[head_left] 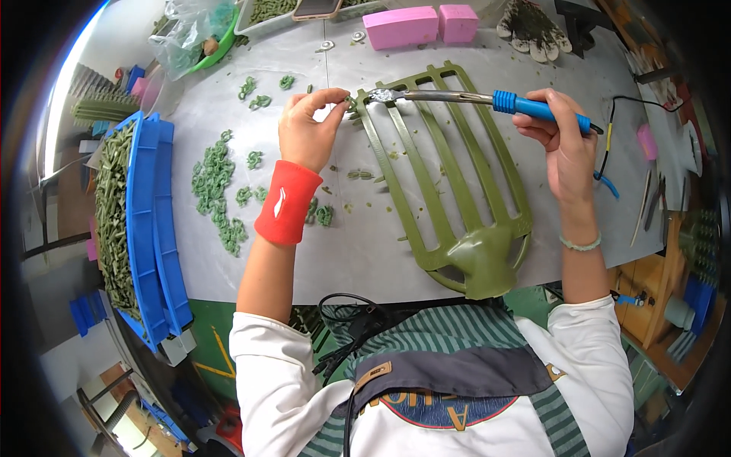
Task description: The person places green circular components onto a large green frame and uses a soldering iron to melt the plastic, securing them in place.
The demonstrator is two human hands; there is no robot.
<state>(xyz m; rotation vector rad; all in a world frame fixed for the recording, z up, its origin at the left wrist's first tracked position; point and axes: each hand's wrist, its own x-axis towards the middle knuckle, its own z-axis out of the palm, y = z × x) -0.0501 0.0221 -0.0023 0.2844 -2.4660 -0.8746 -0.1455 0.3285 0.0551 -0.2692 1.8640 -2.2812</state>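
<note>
My right hand (563,137) is closed around the blue handle of a soldering iron (525,105), whose metal shaft points left. Its flat silvery tip lies at the upper left corner of an olive-green slotted frame (478,247), which looks like wax or plastic. My left hand (306,129), with a red wristband below it, pinches a small green piece (351,102) against that same corner, right beside the tip. The fingers partly cover this piece. Left of the frame, a heap of small green ring-like pieces (213,179) lies on the grey table (335,263).
At far left, blue trays (152,228) hold many green sticks (114,206). Pink blocks (401,28), a phone (317,7) and a stained glove (531,30) lie along the back. The iron's black cord (647,99) runs right, near pliers (653,202). Green crumbs dot the table.
</note>
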